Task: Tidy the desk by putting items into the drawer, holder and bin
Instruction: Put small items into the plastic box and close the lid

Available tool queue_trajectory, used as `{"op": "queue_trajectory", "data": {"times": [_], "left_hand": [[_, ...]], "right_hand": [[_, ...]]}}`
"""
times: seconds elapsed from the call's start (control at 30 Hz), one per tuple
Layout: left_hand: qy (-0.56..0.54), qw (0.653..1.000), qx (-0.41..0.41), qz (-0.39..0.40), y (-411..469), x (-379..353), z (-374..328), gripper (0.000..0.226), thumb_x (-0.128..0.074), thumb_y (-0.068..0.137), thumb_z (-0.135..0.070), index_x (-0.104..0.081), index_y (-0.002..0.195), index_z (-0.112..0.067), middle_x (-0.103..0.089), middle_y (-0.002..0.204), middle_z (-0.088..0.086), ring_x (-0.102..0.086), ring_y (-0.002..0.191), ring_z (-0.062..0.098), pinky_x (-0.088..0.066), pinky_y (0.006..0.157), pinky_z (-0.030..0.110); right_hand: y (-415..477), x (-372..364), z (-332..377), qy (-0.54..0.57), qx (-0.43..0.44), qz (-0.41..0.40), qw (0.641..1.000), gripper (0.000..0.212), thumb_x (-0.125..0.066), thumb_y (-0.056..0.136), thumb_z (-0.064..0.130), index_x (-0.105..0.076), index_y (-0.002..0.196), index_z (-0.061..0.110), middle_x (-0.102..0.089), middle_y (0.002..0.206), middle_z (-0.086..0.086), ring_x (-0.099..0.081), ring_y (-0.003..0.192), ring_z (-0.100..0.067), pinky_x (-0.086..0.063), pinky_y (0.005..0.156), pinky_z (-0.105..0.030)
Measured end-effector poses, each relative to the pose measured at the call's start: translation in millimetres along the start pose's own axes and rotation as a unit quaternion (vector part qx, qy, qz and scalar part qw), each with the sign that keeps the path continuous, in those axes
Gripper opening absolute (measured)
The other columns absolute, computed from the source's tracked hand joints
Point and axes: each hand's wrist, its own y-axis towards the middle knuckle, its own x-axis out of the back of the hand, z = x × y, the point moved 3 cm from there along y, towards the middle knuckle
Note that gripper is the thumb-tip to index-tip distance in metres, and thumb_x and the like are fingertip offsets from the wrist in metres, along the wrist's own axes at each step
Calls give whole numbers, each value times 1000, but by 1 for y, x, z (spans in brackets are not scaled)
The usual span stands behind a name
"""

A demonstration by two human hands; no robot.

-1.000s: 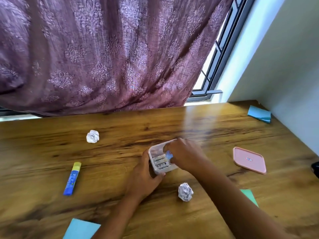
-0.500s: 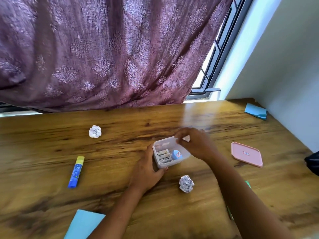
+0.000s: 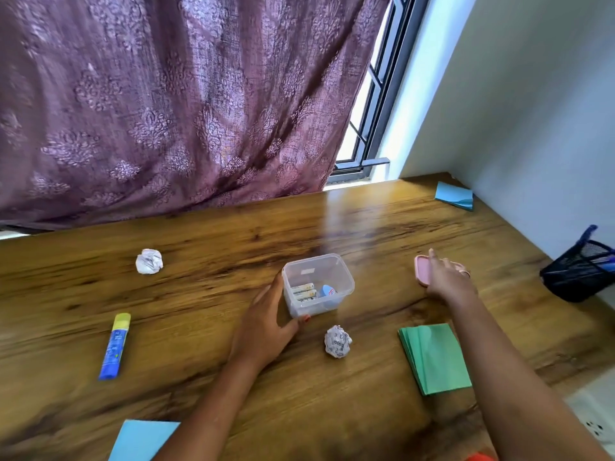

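Observation:
A clear plastic box (image 3: 342, 277) stands open at the middle of the wooden desk (image 3: 233, 241), with batteries (image 3: 303, 292) and a small blue item (image 3: 327, 291) inside. My left hand (image 3: 266, 324) rests against the box's near left corner, thumb on its front wall. My right hand (image 3: 447, 281) lies over the pink lid (image 3: 422, 272) to the right, fingers spread on it; whether it grips the lid is unclear. Two crumpled paper balls lie loose, one (image 3: 337, 341) in front of the box and one (image 3: 149, 261) at the far left.
A blue and yellow glue stick (image 3: 114, 346) lies at the left. Green paper (image 3: 434, 357) lies near my right forearm, blue paper (image 3: 141, 439) at the front edge, a blue pad (image 3: 454, 195) in the far corner. A black mesh holder (image 3: 579, 272) with pens stands at the right.
My right hand has left the clear box and moved right onto the pink lid. The left hand stays at the box. The view has tilted, bringing the mesh holder and green paper into sight.

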Motion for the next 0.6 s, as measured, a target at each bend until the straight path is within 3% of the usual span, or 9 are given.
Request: {"op": "queue_trajectory", "data": {"times": [0.1, 0.23, 0.33, 0.47, 0.6], "left_hand": [[12, 1000, -7, -2, 0, 0, 0, 82, -68, 80, -46, -27, 148, -28, -46, 142, -7, -38, 132, 8, -36, 102, 22], [4, 1000, -15, -9, 0, 0, 0, 74, -65, 84, -43, -30, 147, -30, -48, 140, -6, -38, 131, 8, -33, 100, 19], [4, 1000, -19, -15, 0, 0, 0, 70, -62, 86, -45, -30, 147, -30, -47, 142, -6, -37, 131, 7, -30, 97, 15], [-1, 1000, -19, -11, 0, 0, 1, 72, -60, 87, -46, -28, 148, -28, -42, 146, -8, -33, 134, 8, -32, 105, 23], [3, 1000, -6, -11, 0, 1, 2, 72, -58, 87, -51, -28, 148, -27, -35, 151, -5, -32, 137, 11, -33, 110, 30]], "right_hand": [[2, -3, 8, -15, -1, 15, 1000, 80, -52, 92, 13, -2, 153, 22, -9, 158, -17, -18, 142, -40, -28, 111, -49], [1, 3, 35, 51, 45, 62, 996, 73, -56, 92, 14, -16, 152, 19, -12, 154, -22, -30, 136, -38, -31, 109, -42], [-5, -2, 55, 52, 103, 59, 992, 67, -63, 87, 18, -33, 146, 22, -28, 147, -19, -40, 129, -35, -35, 106, -39], [-8, -14, 72, 74, 160, 15, 984, 79, -77, 75, 28, -39, 143, 19, -39, 142, -16, -41, 128, -31, -35, 107, -34], [-1, -15, 67, -2, 155, -6, 988, 92, -75, 72, 51, -30, 147, 23, -25, 152, -8, -27, 136, -33, -32, 107, -42]]}}
